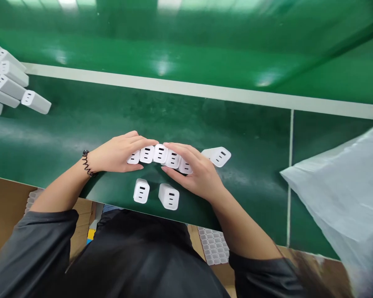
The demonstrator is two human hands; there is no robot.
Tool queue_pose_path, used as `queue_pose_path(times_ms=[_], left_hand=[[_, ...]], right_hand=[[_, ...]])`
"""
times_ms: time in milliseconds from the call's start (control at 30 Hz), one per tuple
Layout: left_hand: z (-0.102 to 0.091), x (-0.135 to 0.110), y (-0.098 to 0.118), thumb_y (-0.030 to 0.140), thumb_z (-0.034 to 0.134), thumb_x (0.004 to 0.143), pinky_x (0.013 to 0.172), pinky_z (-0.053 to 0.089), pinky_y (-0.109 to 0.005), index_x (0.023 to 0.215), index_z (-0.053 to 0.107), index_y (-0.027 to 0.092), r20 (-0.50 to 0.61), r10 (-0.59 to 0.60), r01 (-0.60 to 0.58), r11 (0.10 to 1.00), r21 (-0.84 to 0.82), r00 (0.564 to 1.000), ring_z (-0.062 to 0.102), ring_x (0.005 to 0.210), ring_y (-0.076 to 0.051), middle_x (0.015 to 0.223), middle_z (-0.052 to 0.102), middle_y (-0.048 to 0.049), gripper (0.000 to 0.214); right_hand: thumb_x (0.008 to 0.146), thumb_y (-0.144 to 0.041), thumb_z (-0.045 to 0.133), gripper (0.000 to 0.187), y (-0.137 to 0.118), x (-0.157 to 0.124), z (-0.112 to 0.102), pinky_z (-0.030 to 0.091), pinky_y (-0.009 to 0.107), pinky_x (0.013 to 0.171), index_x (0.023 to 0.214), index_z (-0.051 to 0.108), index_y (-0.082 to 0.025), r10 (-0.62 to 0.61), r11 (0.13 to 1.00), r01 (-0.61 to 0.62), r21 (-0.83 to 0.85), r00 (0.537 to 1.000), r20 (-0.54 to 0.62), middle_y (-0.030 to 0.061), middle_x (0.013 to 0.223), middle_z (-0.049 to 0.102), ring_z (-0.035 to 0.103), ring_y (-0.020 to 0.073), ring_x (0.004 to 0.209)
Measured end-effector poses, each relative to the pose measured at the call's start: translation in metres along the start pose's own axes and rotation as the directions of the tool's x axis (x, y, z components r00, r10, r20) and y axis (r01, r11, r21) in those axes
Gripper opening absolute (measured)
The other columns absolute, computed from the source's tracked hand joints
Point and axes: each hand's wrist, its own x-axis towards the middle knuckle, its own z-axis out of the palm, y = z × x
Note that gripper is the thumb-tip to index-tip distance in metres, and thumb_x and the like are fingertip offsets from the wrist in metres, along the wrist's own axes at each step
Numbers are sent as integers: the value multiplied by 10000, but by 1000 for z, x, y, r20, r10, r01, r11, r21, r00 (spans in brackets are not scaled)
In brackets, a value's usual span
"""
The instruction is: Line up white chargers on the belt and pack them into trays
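Several white charger blocks stand side by side in a row on the green belt, port faces up. My left hand curls round the row's left end, fingers over the tops. At the right end my right hand cups the row the same way. Both hands press the row together from its ends. Two more charger blocks stand apart just in front of the row. One further block lies to the right of my right hand.
A pile of white charger blocks lies at the far left of the belt. A white plastic bag covers the right side. A clear compartment tray and cardboard boxes sit below the near edge.
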Motion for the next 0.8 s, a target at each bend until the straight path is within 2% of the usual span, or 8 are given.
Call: queue_pose_path(times_ms=[167, 300, 433, 667, 800], left_hand=[[-1, -3, 11, 309, 595, 932, 840, 465, -332, 1418, 402, 138, -12, 0, 2, 987, 163, 1000, 555, 1014, -232, 1264, 631, -111, 550], [-2, -4, 16, 310, 587, 930, 831, 478, -342, 1410, 406, 129, -21, -15, 19, 977, 215, 1000, 574, 1007, -237, 1224, 646, -115, 544], [-1, -4, 17, 347, 582, 931, 823, 484, -355, 1413, 403, 139, -16, -10, 13, 978, 209, 1000, 579, 987, -243, 1241, 646, -117, 554], [3, -4, 22, 338, 548, 937, 800, 465, -359, 1380, 443, 153, -35, -39, 44, 983, 176, 999, 597, 973, -244, 1134, 688, -105, 491], [-2, -4, 24, 351, 562, 921, 819, 468, -375, 1385, 435, 171, -45, -75, 80, 990, 113, 996, 604, 998, -250, 1159, 685, -100, 514]], right_hand=[[932, -285, 638, 510, -1, -1, -3, 587, 420, 913, 1406, 452, -280, 9, 1000, -10, 23, 999, 47, 90, 1291, 636, 633, 250, 1160], [935, -299, 626, 562, -3, -2, -5, 601, 393, 844, 1449, 403, -265, 30, 999, -32, 21, 994, 104, 112, 1300, 600, 618, 258, 1154], [939, -273, 600, 587, -7, -3, -10, 596, 400, 851, 1478, 366, -252, 21, 1000, -18, -19, 989, 147, 117, 1294, 606, 626, 257, 1125], [943, -223, 569, 581, -12, -2, -17, 564, 451, 896, 1481, 352, -251, -32, 996, 42, -80, 991, 129, 96, 1212, 677, 654, 269, 1086], [932, -208, 586, 591, -13, -3, -19, 579, 419, 837, 1474, 357, -255, -24, 997, 31, -67, 995, 98, 95, 1196, 680, 669, 258, 1041]])
